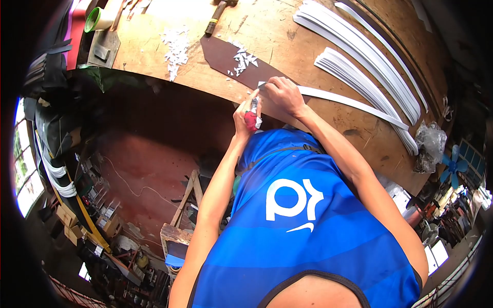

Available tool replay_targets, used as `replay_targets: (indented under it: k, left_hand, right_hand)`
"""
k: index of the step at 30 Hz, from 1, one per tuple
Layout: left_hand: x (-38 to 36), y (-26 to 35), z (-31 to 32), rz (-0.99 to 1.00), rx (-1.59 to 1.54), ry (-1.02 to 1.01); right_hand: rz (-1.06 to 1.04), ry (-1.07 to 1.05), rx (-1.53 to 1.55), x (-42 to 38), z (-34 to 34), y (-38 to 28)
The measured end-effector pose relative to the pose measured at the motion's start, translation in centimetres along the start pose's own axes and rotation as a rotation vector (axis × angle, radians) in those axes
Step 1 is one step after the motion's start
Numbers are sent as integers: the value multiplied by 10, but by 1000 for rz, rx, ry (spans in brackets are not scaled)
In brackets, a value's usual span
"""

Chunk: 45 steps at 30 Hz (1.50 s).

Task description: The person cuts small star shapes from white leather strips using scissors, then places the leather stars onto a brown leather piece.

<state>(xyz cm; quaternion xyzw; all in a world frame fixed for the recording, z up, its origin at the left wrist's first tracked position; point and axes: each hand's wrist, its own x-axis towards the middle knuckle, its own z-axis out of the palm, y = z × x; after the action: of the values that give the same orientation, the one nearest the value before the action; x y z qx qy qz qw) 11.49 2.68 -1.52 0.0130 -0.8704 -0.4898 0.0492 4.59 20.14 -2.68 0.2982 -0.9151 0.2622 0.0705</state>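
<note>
A long white strip [349, 100] runs from the right across the wooden table to my hands at its near edge. My left hand [247, 117] is closed, its fingertips at the strip's end; red and grey-white wrapping shows around its fingers. My right hand [285, 96] is closed over the strip close to that end, and I cannot tell what small dark thing shows at its fingertips. Both hands are beside a dark brown board [226, 57] lying on the table. Small white cut pieces [244, 59] are scattered on the board.
Stacks of white strips [359, 56] lie on the table [277, 31] at the right. A pile of white scraps [176, 51] and a hammer [214, 20] are farther left. A green-rimmed cup [94, 19] lies at the far left, and crumpled clear plastic [430, 141] at the right.
</note>
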Motion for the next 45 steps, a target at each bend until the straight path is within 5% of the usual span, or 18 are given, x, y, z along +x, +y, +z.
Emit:
replay_targets:
  k: [11,17,45]
  left_hand:
    - [2,8,-8,-164,-34,-103]
    - [2,0,-1,-22,-64,3]
    - [-2,9,-7,-23,2,-48]
  right_hand:
    - [8,22,9,-1,-1,-1]
    - [-21,21,5,-1,0,1]
    - [78,-79,86,-6,-7,1]
